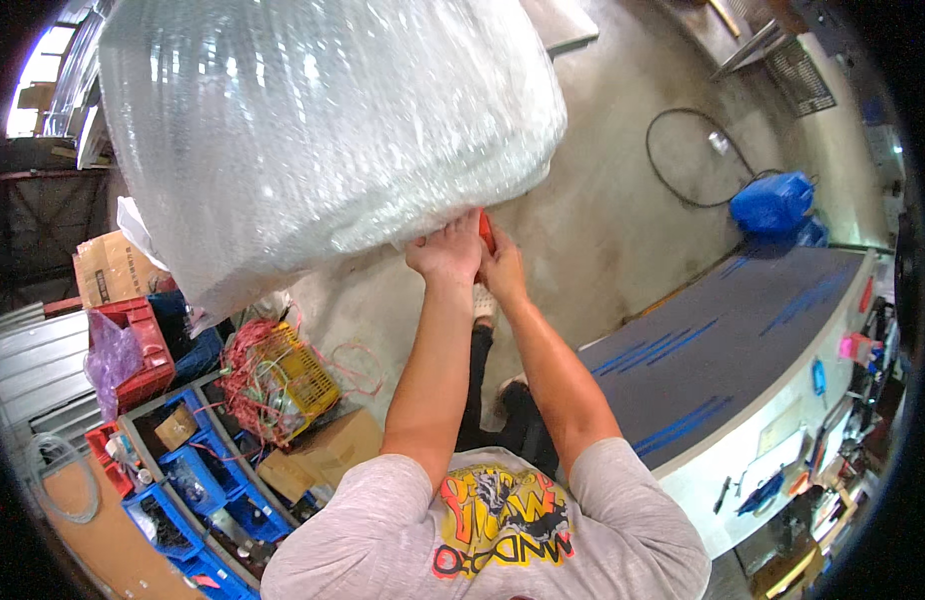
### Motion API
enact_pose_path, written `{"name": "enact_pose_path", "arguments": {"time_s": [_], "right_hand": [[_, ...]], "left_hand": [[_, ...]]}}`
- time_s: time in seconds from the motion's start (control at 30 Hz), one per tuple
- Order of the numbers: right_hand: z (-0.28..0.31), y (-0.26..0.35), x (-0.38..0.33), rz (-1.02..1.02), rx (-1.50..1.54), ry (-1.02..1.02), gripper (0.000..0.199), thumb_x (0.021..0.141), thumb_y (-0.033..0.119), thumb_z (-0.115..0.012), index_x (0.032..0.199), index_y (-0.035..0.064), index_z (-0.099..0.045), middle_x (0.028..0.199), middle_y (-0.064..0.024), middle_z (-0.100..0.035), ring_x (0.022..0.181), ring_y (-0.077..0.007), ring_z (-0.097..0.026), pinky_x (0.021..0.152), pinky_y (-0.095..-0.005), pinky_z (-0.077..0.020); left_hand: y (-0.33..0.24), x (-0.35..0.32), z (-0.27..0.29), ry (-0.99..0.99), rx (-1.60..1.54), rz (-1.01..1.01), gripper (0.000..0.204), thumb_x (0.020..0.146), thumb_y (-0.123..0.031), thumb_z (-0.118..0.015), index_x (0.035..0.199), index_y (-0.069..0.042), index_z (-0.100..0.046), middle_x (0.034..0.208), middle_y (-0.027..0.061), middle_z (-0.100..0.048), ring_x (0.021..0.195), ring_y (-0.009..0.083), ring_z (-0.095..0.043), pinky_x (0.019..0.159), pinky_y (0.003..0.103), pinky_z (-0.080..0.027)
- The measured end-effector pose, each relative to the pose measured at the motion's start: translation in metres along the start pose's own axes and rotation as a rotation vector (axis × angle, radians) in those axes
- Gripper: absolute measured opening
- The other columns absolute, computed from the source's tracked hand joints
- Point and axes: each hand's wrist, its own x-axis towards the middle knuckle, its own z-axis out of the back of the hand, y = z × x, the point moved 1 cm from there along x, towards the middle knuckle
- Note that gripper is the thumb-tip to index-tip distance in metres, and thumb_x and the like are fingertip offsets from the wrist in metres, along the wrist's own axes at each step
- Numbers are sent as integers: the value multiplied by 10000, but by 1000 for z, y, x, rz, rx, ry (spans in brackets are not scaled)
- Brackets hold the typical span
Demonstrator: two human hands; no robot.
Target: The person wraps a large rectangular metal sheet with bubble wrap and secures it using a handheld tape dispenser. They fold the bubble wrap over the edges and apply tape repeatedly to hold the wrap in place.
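A large bundle in clear bubble wrap (333, 120) fills the upper left, its near edge right in front of my hands. My left hand (448, 252) is closed at that edge, knuckles up, gripping the wrap; its fingertips are partly hidden. Close beside it, my right hand (505, 268) is closed round a small red tool (487, 232). Only the tool's red body shows between the two hands, so its exact kind is unclear.
To the right stands a dark-topped bench (723, 335) with blue streaks. Beyond it lie a blue plastic jug (773, 203) and a looped black hose (655, 150). At left are a yellow crate (303, 375) with tangled pink strapping, blue bins (193, 478) and a cardboard box (328, 455).
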Motion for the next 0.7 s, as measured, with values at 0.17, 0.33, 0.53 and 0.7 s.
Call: {"name": "enact_pose_path", "arguments": {"time_s": [0.17,0.33,0.53,0.7], "right_hand": [[9,27,23,-137,-440,41,498,957,388,-602,1379,124,-595,1144,-226,-704,1025,-396,-679,874,-485,-525],[29,2,-7,-259,-536,126,482,926,436,-604,1279,111,-656,1148,-246,-692,1066,-440,-660,905,-512,-518],[121,-43,-96,-367,-425,64,484,934,307,-667,1317,15,-626,1141,-160,-736,1006,-265,-711,892,-382,-537],[202,5,-130,-313,-280,-95,559,909,309,-689,1373,12,-591,1197,-192,-719,1112,-260,-693,965,-358,-511]], "left_hand": [[11,0,-12,-87,-116,-8,680,998,-453,-331,1553,-61,-350,1629,146,-311,1508,362,-270,1232,580,-208],[11,5,-5,-25,-57,-6,664,988,-511,-388,1513,-106,-437,1571,113,-425,1450,356,-380,1206,584,-265],[3,74,65,217,257,171,667,979,-542,-429,1483,-107,-478,1554,105,-452,1440,333,-384,1204,546,-268],[-31,19,97,132,1201,591,446,1001,-450,-483,1136,-75,-684,956,86,-713,903,300,-651,820,450,-514]]}}
